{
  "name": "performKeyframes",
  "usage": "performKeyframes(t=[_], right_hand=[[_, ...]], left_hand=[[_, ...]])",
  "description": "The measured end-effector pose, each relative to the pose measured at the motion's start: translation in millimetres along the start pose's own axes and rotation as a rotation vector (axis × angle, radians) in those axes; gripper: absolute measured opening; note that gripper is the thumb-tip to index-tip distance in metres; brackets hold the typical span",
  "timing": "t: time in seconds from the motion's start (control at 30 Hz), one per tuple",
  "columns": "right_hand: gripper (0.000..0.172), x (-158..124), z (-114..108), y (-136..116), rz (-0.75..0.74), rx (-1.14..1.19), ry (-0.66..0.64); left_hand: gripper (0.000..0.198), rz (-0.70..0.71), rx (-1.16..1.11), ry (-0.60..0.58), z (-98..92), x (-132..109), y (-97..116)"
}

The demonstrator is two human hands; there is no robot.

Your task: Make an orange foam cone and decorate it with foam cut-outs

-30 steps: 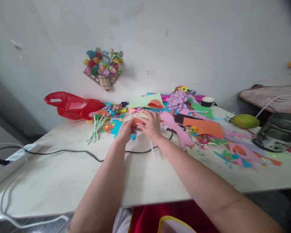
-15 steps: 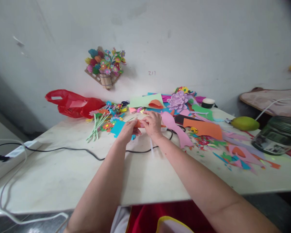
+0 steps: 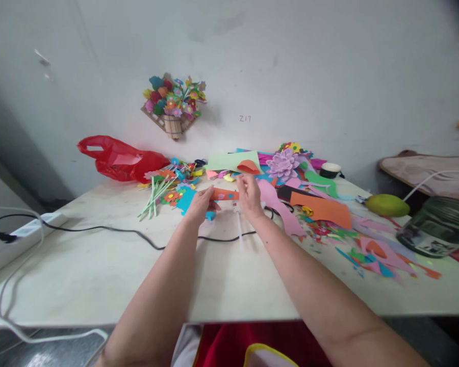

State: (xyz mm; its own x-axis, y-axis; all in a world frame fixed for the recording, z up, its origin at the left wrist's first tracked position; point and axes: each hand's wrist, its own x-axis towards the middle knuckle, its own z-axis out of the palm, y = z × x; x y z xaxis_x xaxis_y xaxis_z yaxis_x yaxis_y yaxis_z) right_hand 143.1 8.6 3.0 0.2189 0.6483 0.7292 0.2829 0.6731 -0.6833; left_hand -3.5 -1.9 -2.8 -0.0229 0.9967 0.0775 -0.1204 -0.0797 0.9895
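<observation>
My left hand (image 3: 200,204) is closed on the left end of an orange craft strip (image 3: 225,194), which has small coloured pieces on its face. My right hand (image 3: 250,196) has its fingers curled together at the strip's right end. The strip is held level just above the table. Under and left of my left hand lies a blue sheet (image 3: 186,200). A translucent white stick (image 3: 239,227) shows below my right hand. Beyond the hands are a pale green sheet (image 3: 229,160) and a curled orange piece (image 3: 249,166).
Pale green stems (image 3: 153,200) and a red plastic bag (image 3: 122,160) are on the left. A black cord (image 3: 130,231) crosses from the power strip (image 3: 26,232). To the right lie an orange sheet (image 3: 325,210), scraps (image 3: 378,252) and a glass jar (image 3: 436,229).
My right hand has shifted right, away from my left hand, uncovering the orange strip and the small pieces on it. The camera view has shifted slightly.
</observation>
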Motion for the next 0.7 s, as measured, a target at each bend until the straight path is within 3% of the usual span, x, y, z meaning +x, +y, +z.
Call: performKeyframes(t=[0.17,0.3,0.43,0.53,0.7], right_hand=[[0.023,14,-9,-9,0.459,0.595,-0.017],[0.029,23,-20,-8,0.6,0.732,0.108],[0.035,24,-24,-2,0.625,0.654,0.163],[0.034,18,-19,0,0.612,0.527,0.058],[0.021,6,-7,-1,0.401,0.205,-0.145]], left_hand=[[0.021,0.016,-0.105,0.187,-4.4,3,0],[0.019,0.013,-0.172,0.237,-5.8,5,0],[0.018,0.019,-0.217,0.22,-5.4,5,1],[0.018,0.02,-0.229,0.205,-5.7,6,1],[0.02,0.024,-0.214,0.174,-8.4,9,-2]])
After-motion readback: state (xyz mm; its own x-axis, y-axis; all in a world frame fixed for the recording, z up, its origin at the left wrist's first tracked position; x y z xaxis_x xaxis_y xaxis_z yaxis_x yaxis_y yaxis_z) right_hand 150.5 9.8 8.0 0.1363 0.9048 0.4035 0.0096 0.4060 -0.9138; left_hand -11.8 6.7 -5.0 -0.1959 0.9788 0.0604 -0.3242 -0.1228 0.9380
